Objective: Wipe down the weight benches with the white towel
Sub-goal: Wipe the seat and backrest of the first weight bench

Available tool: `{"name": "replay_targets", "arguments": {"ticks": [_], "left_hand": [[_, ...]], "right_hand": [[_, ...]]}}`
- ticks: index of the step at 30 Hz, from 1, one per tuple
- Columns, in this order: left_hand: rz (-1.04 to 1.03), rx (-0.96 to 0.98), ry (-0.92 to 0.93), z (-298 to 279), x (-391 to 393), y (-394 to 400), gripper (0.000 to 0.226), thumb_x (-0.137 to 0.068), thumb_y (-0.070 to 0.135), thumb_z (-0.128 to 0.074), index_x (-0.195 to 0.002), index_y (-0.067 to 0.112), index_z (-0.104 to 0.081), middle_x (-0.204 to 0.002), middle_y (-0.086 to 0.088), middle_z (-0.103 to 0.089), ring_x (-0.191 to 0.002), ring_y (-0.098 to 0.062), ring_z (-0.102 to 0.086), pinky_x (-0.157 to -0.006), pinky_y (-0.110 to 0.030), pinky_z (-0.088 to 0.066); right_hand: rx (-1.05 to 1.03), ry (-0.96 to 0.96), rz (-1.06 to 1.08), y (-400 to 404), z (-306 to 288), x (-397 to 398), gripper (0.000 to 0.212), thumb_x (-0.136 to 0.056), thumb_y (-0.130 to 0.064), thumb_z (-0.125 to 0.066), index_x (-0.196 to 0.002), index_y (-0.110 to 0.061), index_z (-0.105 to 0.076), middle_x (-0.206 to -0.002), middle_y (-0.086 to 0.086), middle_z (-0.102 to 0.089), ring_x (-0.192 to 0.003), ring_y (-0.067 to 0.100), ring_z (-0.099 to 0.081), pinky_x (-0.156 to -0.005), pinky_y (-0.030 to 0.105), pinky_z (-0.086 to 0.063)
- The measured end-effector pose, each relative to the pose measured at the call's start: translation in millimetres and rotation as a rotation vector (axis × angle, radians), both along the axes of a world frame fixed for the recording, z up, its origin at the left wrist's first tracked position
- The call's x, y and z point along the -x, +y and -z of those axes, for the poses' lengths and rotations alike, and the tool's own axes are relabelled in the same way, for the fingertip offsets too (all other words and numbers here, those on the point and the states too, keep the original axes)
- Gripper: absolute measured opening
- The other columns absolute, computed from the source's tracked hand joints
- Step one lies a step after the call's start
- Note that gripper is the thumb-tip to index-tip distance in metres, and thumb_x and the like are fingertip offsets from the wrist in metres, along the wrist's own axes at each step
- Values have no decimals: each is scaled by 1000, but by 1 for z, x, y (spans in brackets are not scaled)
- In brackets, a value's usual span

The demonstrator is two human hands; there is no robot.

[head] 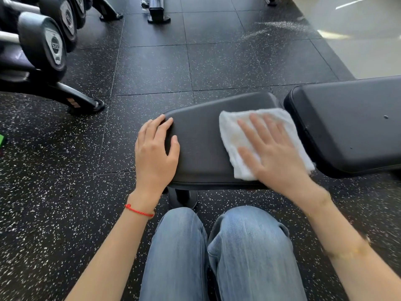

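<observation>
A black padded bench seat [201, 140] lies in front of my knees, with the longer back pad [347, 122] to its right. A folded white towel [232, 135] rests flat on the right half of the seat pad. My right hand [273, 153] presses on the towel with fingers spread. My left hand [155, 153] grips the seat pad's left end, fingers over its edge and thumb on top.
A dumbbell rack [43, 44] with several dumbbells stands at the upper left, its foot [84, 103] reaching toward the bench. Another machine base [157, 11] sits at the top centre. Speckled rubber floor [152, 61] surrounds the bench; pale flooring begins at the upper right.
</observation>
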State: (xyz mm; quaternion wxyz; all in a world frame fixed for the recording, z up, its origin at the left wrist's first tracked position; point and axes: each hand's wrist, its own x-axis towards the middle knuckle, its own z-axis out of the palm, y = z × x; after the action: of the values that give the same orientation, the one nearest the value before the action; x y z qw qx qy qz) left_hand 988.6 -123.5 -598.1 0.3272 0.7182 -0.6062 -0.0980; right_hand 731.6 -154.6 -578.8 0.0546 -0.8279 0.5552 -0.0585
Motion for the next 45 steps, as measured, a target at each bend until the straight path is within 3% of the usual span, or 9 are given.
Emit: {"name": "replay_targets", "arguments": {"ticks": [3,10,14,20,26,31,36,40,45], "left_hand": [[2,4,3,1,-1,0,42,-99,21,-53,-140,13,-53,-149,-4,-47,-141,-27,-35,-120,-45,-26],[9,0,-1,1,-2,1,43,-99,22,-52,-141,14,-52,-150,-3,-45,-142,-27,-34,-120,-44,-25],[12,2,-7,2,-3,0,43,-99,23,-52,-141,14,-52,-150,-3,-46,-142,-27,-34,-120,-43,-25],[-16,42,84,4,-4,1,44,-97,24,-55,-139,12,-53,-149,-7,-45,-141,-24,-36,-121,-36,-24],[-48,49,170,6,-6,7,44,-97,19,-55,-140,8,-52,-148,-10,-46,-140,-23,-37,-117,-21,-19],[-14,59,209,5,-12,12,44,-98,15,-54,-141,7,-51,-150,-9,-46,-141,-19,-39,-120,-25,-23],[-17,45,232,6,-14,16,46,-98,18,-55,-143,7,-49,-153,-10,-42,-143,-19,-36,-121,-25,-21],[-25,35,275,8,-14,18,48,-98,21,-56,-145,10,-47,-154,-9,-39,-144,-17,-34,-120,-23,-20],[-19,43,325,9,-13,18,48,-98,20,-57,-145,10,-47,-154,-8,-39,-144,-16,-35,-120,-23,-22]], "right_hand": [[-16,3,-20,26,0,11,63,-98,-60,-17,-156,-40,-7,-166,-7,-4,-152,19,5,-121,32,11],[-97,51,29,-52,-6,-7,60,-101,-53,-23,-156,-39,-3,-166,-5,3,-152,20,10,-121,36,12],[66,43,-146,2,6,-10,63,-99,-59,-15,-157,-35,-8,-166,-3,-8,-153,25,0,-123,43,3],[374,122,-294,52,34,17,65,-101,-56,-40,-156,-26,-24,-163,4,-22,-150,31,-20,-119,54,-20],[477,125,-331,50,40,-22,61,-102,-59,-33,-155,-29,-27,-160,3,-29,-146,33,-28,-118,53,-24],[545,144,-433,45,41,-33,57,-104,-54,-35,-154,-28,-30,-160,3,-30,-146,31,-30,-114,52,-31],[557,107,-271,51,47,1,61,-101,-56,-42,-154,-27,-31,-158,4,-33,-145,30,-32,-117,49,-28],[616,93,-237,53,52,-29,60,-101,-58,-41,-152,-27,-37,-155,4,-39,-142,32,-38,-114,50,-32],[674,128,-344,50,50,-62,57,-102,-58,-36,-150,-28,-39,-153,4,-42,-139,33,-43,-111,50,-37]]}}
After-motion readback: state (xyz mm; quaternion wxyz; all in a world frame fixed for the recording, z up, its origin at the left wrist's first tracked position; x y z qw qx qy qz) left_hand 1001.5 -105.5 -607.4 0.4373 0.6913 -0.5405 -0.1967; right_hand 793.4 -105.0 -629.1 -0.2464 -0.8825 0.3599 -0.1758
